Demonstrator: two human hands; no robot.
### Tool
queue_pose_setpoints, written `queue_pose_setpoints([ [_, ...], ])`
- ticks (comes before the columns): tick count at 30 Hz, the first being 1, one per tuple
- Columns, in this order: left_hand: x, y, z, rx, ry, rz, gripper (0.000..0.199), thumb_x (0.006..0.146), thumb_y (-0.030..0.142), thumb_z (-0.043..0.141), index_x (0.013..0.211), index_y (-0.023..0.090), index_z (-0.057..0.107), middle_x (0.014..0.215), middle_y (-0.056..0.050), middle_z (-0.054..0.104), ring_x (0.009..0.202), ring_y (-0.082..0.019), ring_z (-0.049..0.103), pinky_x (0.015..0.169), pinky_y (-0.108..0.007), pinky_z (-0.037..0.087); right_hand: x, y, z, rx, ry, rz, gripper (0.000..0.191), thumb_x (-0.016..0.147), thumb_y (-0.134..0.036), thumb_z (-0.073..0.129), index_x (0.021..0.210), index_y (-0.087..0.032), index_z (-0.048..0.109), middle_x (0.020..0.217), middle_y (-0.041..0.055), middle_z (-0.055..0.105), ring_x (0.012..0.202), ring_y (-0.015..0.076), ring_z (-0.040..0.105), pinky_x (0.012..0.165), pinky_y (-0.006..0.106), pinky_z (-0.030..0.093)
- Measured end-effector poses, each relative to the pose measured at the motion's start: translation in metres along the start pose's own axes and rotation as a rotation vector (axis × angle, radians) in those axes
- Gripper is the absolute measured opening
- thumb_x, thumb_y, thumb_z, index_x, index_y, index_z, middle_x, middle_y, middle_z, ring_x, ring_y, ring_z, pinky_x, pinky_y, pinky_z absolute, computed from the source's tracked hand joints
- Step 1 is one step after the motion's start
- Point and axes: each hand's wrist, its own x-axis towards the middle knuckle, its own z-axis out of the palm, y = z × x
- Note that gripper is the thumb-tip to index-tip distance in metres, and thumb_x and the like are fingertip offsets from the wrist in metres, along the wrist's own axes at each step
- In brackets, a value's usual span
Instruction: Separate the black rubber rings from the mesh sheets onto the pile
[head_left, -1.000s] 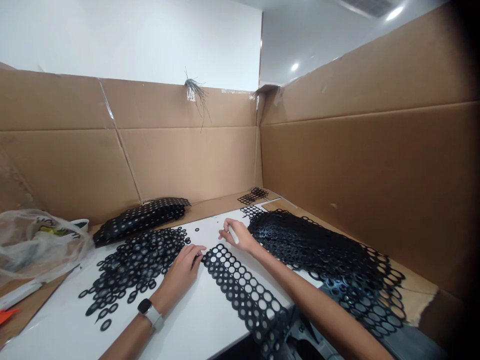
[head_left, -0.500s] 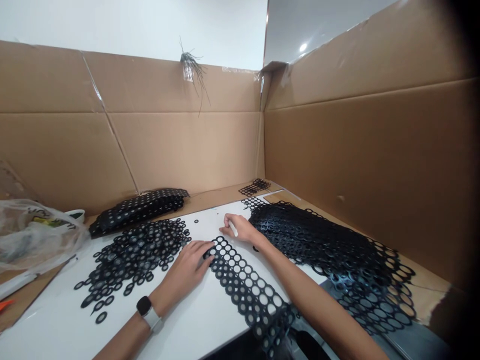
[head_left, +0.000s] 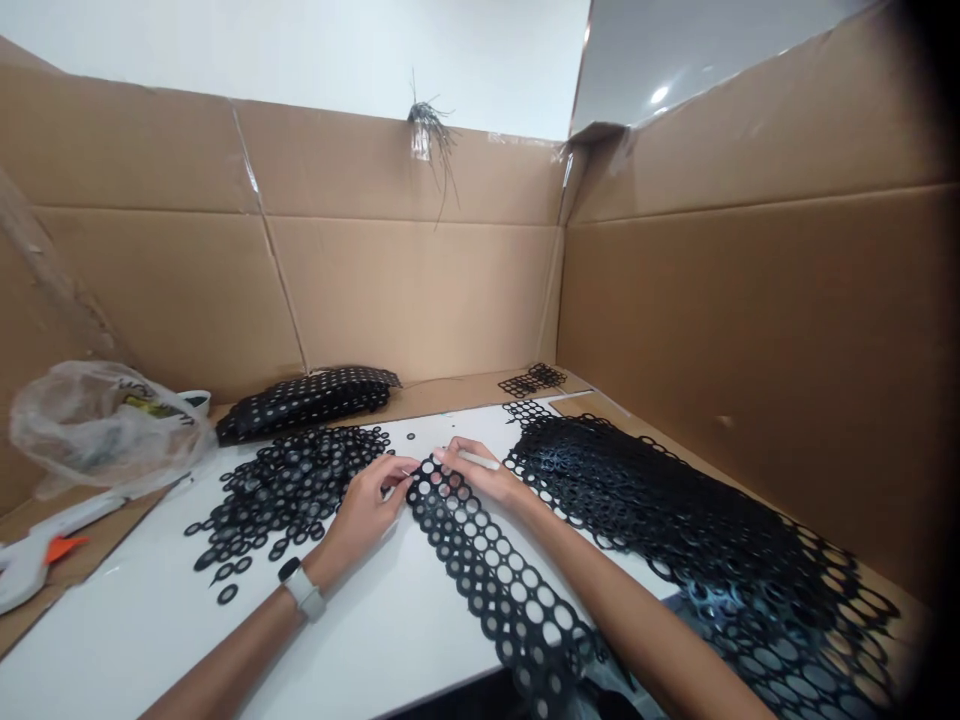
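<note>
A black strip of joined rings (head_left: 480, 535) runs from the table's middle down to its front edge. Pinched at the strip's far left corner, my left hand (head_left: 373, 497) has thumb and fingers closed on it; a tiny pale sliver shows by the fingertips. My right hand (head_left: 480, 475) grips a slim white pen-like tool (head_left: 478, 459), its fingers at the strip's far right corner. The tool's tip is hidden. To the left of my left hand lies a heap of loose small black rings (head_left: 296, 495). A large pile of black ring mesh (head_left: 660, 500) spreads right of my right arm.
Cardboard walls (head_left: 420, 290) enclose the white tabletop (head_left: 150, 600). Stacked dotted black strips (head_left: 311, 400) lie at the back left. A clear plastic bag (head_left: 105, 430) and a white glue gun (head_left: 45, 555) lie at left. Dark wires (head_left: 433, 130) hang taped to the back wall.
My right hand has come down onto the strip's far end with the white tool. My left hand has gone from resting on the strip to pinching its corner. The view has turned left.
</note>
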Motion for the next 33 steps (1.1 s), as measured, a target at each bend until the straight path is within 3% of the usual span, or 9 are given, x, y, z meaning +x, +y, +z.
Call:
queue_pose_setpoints([
  [3, 0.0, -0.008, -0.004, -0.01, 0.047, -0.036, 0.028, 0.108, 0.041, 0.067, 0.121, 0.016, 0.073, 0.115, -0.008, 0.076, 0.103, -0.023, 0.075, 0.093, -0.044, 0.064, 0.001, 0.003, 0.009, 0.093, -0.028, -0.033, 0.056, 0.075, -0.054, 0.09, 0.088, -0.026, 0.043, 0.086, -0.0027, 0.066, 0.083, 0.0201, 0.069, 0.072, 0.03, 0.053],
  [5, 0.001, -0.01, -0.005, -0.015, 0.063, -0.051, 0.028, 0.108, 0.041, 0.067, 0.121, 0.016, 0.073, 0.116, -0.008, 0.076, 0.104, -0.023, 0.075, 0.094, -0.045, 0.064, 0.001, 0.005, 0.012, 0.141, -0.038, -0.06, 0.057, 0.068, -0.042, 0.093, 0.089, -0.026, 0.042, 0.09, -0.0031, 0.064, 0.093, 0.0216, 0.071, 0.08, 0.031, 0.055],
  [8, 0.0, -0.01, -0.005, -0.014, 0.068, -0.061, 0.028, 0.108, 0.041, 0.068, 0.12, 0.016, 0.073, 0.116, -0.008, 0.076, 0.104, -0.023, 0.075, 0.094, -0.045, 0.064, -0.002, 0.005, 0.015, 0.17, -0.035, -0.093, 0.046, 0.071, -0.033, 0.085, 0.091, -0.026, 0.045, 0.097, -0.0011, 0.066, 0.102, 0.0225, 0.072, 0.086, 0.032, 0.055],
  [12, -0.001, -0.009, -0.005, -0.004, 0.071, -0.081, 0.028, 0.107, 0.041, 0.068, 0.119, 0.016, 0.074, 0.119, -0.009, 0.076, 0.105, -0.023, 0.075, 0.097, -0.046, 0.063, -0.001, 0.008, 0.019, 0.163, -0.013, -0.133, 0.036, 0.074, -0.027, 0.079, 0.091, -0.025, 0.047, 0.094, -0.0008, 0.067, 0.102, 0.0238, 0.072, 0.083, 0.032, 0.053],
  [20, -0.001, -0.018, -0.004, -0.043, 0.077, -0.201, 0.029, 0.106, 0.039, 0.07, 0.124, 0.016, 0.073, 0.122, -0.009, 0.076, 0.108, -0.024, 0.075, 0.098, -0.047, 0.063, 0.009, 0.021, 0.018, 0.146, 0.02, -0.193, 0.037, 0.076, -0.026, 0.08, 0.093, -0.025, 0.048, 0.094, -0.0011, 0.069, 0.096, 0.0226, 0.072, 0.08, 0.031, 0.05],
  [27, 0.002, -0.017, -0.005, -0.148, 0.065, -0.239, 0.031, 0.105, 0.041, 0.072, 0.124, 0.016, 0.073, 0.124, -0.01, 0.076, 0.113, -0.026, 0.074, 0.102, -0.05, 0.06, 0.005, 0.017, 0.022, 0.141, 0.023, -0.191, 0.051, 0.077, -0.046, 0.089, 0.091, -0.026, 0.044, 0.091, -0.0024, 0.064, 0.093, 0.0223, 0.069, 0.078, 0.032, 0.052],
  [33, 0.002, -0.009, -0.006, -0.286, 0.016, -0.292, 0.036, 0.103, 0.043, 0.074, 0.128, 0.017, 0.071, 0.117, -0.009, 0.077, 0.108, -0.025, 0.074, 0.1, -0.049, 0.06, 0.005, 0.012, 0.025, 0.088, 0.074, -0.215, 0.049, 0.077, -0.044, 0.088, 0.086, -0.025, 0.043, 0.083, -0.0042, 0.061, 0.075, 0.0173, 0.056, 0.072, 0.029, 0.045],
])
